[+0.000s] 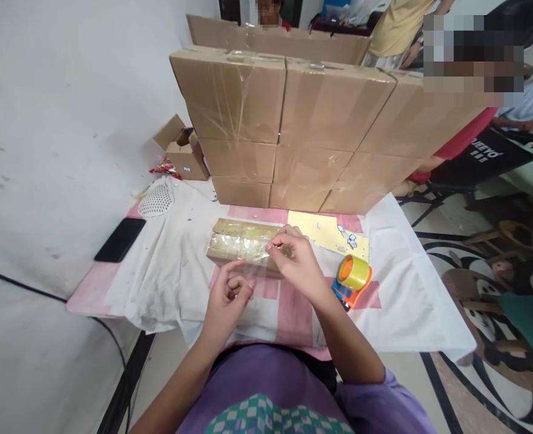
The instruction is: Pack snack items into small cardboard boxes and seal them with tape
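Observation:
A small cardboard box [223,252] lies lengthwise on the table in front of me, with shiny clear tape [243,241] along its top. My left hand [230,292] is at the near side of the box, fingers curled and thumb pressed in at the strip's lower edge. My right hand [296,259] is over the box's right end, thumb and fingertips pinched on the loose part of the clear tape. To the right of my hand stands an orange and blue tape dispenser [352,295] carrying a yellowish tape roll [356,271].
A wall of stacked, taped cartons [239,102] rises behind the box. A yellow card [312,226] with small scraps lies right of centre. A black phone [120,240], a white perforated piece [157,201] and an opened carton [185,158] are on the left. Other people are beyond the cartons.

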Demonstrator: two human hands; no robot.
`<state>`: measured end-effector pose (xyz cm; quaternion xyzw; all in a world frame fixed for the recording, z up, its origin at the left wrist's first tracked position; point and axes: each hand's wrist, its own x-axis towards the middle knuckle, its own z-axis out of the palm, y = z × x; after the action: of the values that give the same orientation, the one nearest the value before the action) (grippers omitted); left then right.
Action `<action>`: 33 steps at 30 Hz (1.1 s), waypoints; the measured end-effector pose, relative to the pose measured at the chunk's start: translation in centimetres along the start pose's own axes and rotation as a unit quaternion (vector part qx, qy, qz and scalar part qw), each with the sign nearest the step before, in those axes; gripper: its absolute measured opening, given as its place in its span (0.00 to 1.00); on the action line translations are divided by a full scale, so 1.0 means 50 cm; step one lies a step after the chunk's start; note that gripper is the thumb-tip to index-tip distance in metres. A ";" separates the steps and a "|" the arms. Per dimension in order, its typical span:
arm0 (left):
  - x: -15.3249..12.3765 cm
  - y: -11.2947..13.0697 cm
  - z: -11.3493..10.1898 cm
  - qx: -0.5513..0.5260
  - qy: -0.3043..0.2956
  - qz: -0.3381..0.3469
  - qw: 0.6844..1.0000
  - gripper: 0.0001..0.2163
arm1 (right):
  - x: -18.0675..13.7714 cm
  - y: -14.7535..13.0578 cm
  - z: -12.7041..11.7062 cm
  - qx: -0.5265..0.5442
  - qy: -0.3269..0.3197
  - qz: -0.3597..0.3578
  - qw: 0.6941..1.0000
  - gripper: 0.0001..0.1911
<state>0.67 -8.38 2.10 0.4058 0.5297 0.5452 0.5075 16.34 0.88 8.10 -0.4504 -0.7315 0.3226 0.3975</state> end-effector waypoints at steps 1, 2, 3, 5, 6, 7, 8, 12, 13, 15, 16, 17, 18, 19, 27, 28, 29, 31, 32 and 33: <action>0.002 0.003 0.002 0.011 0.009 0.009 1.000 0.21 | 0.006 0.001 0.001 -0.003 0.003 0.001 1.000 0.09; 0.006 0.004 0.004 0.020 0.018 0.016 1.000 0.20 | 0.012 0.003 0.003 -0.006 0.008 0.002 1.000 0.10; 0.012 0.004 0.007 0.022 0.026 0.021 0.999 0.19 | 0.020 0.008 0.006 -0.009 0.014 0.005 1.000 0.10; 0.026 0.000 0.011 0.003 0.030 0.022 0.999 0.19 | 0.038 0.021 0.016 -0.016 0.021 0.015 1.000 0.10; 0.035 -0.004 0.013 -0.011 0.028 0.017 0.999 0.20 | 0.046 0.030 0.021 -0.022 0.024 0.022 0.999 0.10; 0.044 -0.008 0.015 -0.024 0.028 0.011 0.999 0.21 | 0.055 0.039 0.027 -0.032 0.024 0.029 0.999 0.09; 0.053 -0.012 0.016 -0.031 0.030 0.004 0.999 0.22 | 0.062 0.047 0.033 -0.043 0.023 0.035 0.998 0.09; 0.082 -0.026 0.012 -0.012 0.063 -0.010 0.998 0.22 | 0.078 0.074 0.048 -0.083 0.027 0.047 0.995 0.09; 0.087 -0.028 0.009 -0.005 0.069 -0.010 0.998 0.21 | 0.080 0.079 0.049 -0.091 0.026 0.047 0.994 0.09; 0.094 -0.033 0.004 0.010 0.079 -0.011 0.997 0.20 | 0.083 0.084 0.050 -0.107 0.024 0.048 0.993 0.09; 0.096 -0.035 0.002 0.020 0.083 -0.010 0.996 0.20 | 0.085 0.086 0.050 -0.116 0.021 0.049 0.992 0.09; 0.098 -0.037 0.000 0.032 0.087 -0.007 0.996 0.20 | 0.088 0.089 0.051 -0.125 0.017 0.051 0.991 0.10; 0.099 -0.039 0.000 0.043 0.090 -0.001 0.995 0.19 | 0.091 0.091 0.051 -0.132 0.014 0.051 0.990 0.09; 0.100 -0.041 0.000 0.055 0.095 0.007 0.994 0.18 | 0.095 0.094 0.052 -0.136 0.009 0.051 0.989 0.09; 0.101 -0.047 0.019 0.084 0.137 0.041 0.986 0.13 | 0.112 0.126 0.063 -0.138 -0.028 0.018 0.990 0.10; 0.101 -0.045 0.020 0.085 0.140 0.039 0.986 0.13 | 0.112 0.126 0.062 -0.142 -0.027 0.017 0.989 0.10; 0.102 -0.043 0.020 0.086 0.140 0.037 0.986 0.13 | 0.112 0.126 0.061 -0.144 -0.027 0.017 0.989 0.10; 0.103 -0.037 0.017 0.091 0.133 0.034 0.986 0.13 | 0.112 0.122 0.058 -0.140 -0.029 0.018 0.990 0.11; 0.103 -0.032 0.014 0.095 0.129 0.034 0.986 0.13 | 0.113 0.119 0.055 -0.136 -0.032 0.018 0.990 0.10; 0.104 -0.027 0.012 0.100 0.126 0.035 0.986 0.13 | 0.114 0.116 0.053 -0.133 -0.035 0.018 0.990 0.10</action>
<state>0.60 -3.27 0.35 0.4006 0.6270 0.5534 0.3742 14.79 8.04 3.67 -0.5005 -0.7732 0.2450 0.3027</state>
